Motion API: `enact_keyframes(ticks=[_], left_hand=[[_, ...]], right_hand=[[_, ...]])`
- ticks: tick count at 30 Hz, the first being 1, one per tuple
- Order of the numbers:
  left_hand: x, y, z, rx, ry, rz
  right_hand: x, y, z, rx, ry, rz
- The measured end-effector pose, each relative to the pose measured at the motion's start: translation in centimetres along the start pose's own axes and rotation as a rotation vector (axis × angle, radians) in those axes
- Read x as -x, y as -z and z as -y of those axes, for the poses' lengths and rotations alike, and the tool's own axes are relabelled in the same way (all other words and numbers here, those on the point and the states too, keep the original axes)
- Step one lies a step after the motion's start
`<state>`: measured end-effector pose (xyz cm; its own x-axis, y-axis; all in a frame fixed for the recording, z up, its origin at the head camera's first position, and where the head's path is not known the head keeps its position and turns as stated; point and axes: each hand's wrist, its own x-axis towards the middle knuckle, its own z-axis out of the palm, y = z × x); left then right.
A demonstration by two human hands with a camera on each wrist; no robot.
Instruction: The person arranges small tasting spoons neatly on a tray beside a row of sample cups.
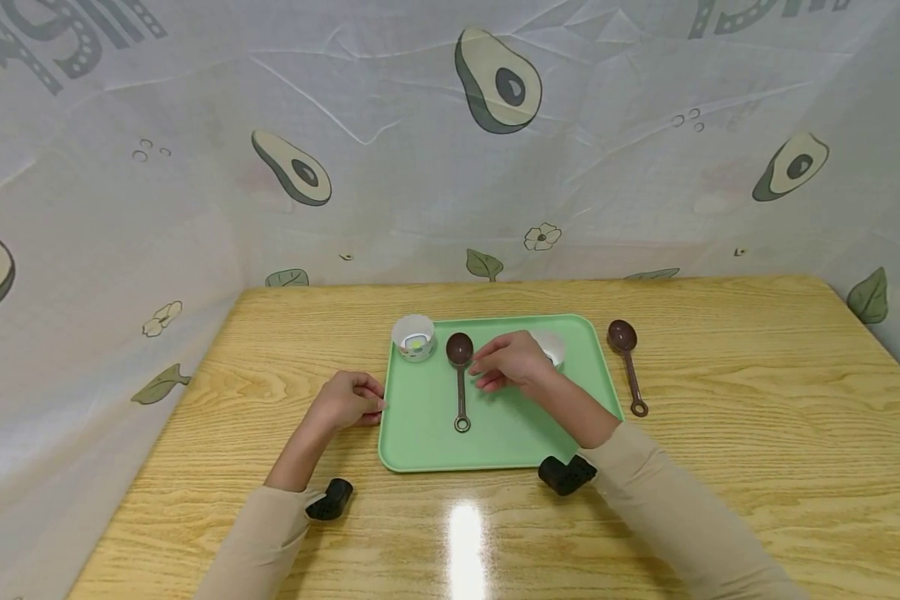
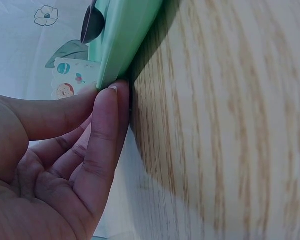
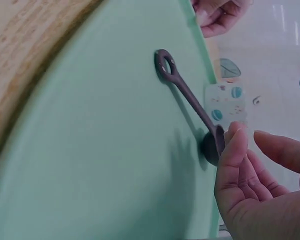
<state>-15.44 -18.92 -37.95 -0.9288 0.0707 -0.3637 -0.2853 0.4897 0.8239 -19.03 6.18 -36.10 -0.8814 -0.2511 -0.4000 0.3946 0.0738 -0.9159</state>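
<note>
A light green tray (image 1: 420,433) lies on the wooden table, and my left hand (image 1: 348,400) pinches its left rim between thumb and fingers, as the left wrist view shows. A brown measuring spoon (image 1: 461,387) rests on the tray, bowl towards the back. Just right of its bowl, my right hand (image 1: 513,362) hovers over the tray with loosely bent fingers. In the right wrist view a gap shows between thumb and fingertips (image 3: 235,132), with nothing held. A white patterned cup (image 1: 414,337) stands in the tray's back left corner. Another white cup (image 1: 551,346) is partly hidden behind my right hand.
A second brown measuring spoon (image 1: 627,362) lies on the table (image 1: 735,400) to the right of the tray. Behind the table hangs a pale cloth (image 1: 390,167) printed with avocados. Black wrist cameras (image 1: 330,500) sit at both cuffs.
</note>
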Motion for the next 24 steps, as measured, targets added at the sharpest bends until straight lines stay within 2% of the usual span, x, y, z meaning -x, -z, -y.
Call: enact_keyframes(ticks=[9, 24], left_hand=[[0.0, 0.0, 0.0, -0.01, -0.009, -0.002], [-0.1, 0.0, 0.1, -0.017, -0.012, -0.008]], right_hand=[[0.7, 1.3, 1.4, 0.009, 0.026, 0.019], [1.7, 5.0, 3.4, 0.013, 0.025, 0.01]])
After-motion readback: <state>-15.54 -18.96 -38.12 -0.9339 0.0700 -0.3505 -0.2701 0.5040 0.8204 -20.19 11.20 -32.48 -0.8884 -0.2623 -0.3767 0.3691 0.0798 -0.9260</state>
